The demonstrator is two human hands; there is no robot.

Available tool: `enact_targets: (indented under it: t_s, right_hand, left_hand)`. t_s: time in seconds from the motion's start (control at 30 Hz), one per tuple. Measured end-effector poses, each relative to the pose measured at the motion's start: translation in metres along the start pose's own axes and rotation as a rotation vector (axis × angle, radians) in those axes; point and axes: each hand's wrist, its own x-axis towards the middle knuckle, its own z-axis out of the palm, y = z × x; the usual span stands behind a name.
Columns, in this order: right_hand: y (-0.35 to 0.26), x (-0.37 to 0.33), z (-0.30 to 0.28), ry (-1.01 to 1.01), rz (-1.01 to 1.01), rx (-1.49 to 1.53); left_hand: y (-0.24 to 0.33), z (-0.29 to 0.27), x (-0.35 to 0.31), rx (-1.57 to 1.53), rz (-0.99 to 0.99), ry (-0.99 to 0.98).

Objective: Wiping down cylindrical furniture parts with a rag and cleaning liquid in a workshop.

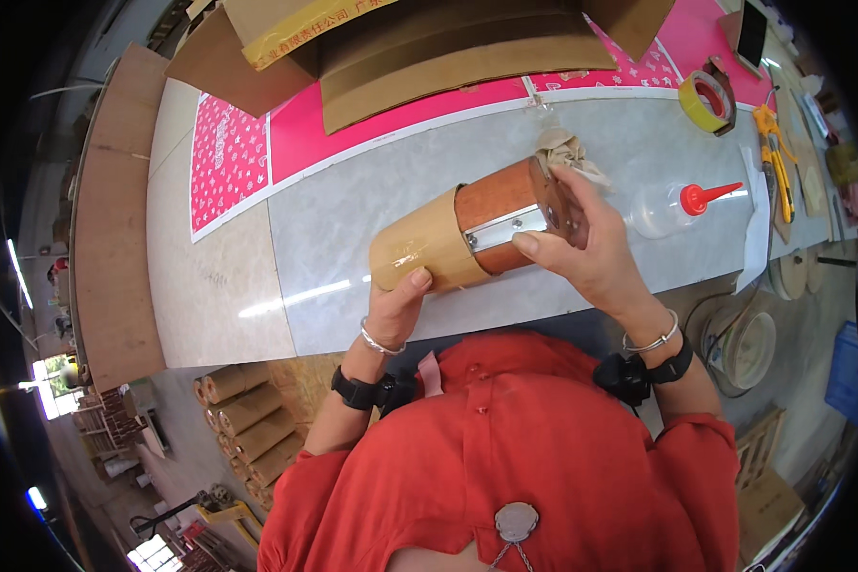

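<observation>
A tan cardboard tube [405, 238] lies tilted in my left hand [398, 303], whose thumb presses on its near side while the other fingers are hidden beneath. Out of the tube's right end sticks a reddish-brown wooden cylinder [500, 200] with a silver metal strip [505, 231] fixed by screws. My right hand [596, 248] grips the cylinder's free end, with the thumb by the strip and the fingers over the end face. Just behind that end lies a crumpled beige cloth [572, 153].
An open cardboard box [467, 81] stands at the back on pink printed sheets [229, 162]. To the right are a clear bottle with a red nozzle [701, 197], a yellow tape roll [704, 103], a yellow-handled cutter [782, 176] and a phone [751, 38]. Brown rolls [257, 429] are stacked below the table [214, 276].
</observation>
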Motion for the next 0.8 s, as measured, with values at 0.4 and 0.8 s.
enact_targets:
  t_s: [0.4,0.8]
  right_hand:
    - [-0.062,0.027,0.062,-0.252,-0.563,-0.879]
    - [-0.023,0.055,0.048,-0.33,0.018,-0.163]
  left_hand:
    - [0.093,0.024,-0.008,0.408,0.184,0.1]
    - [0.104,0.053,0.006,0.449,0.042,0.181]
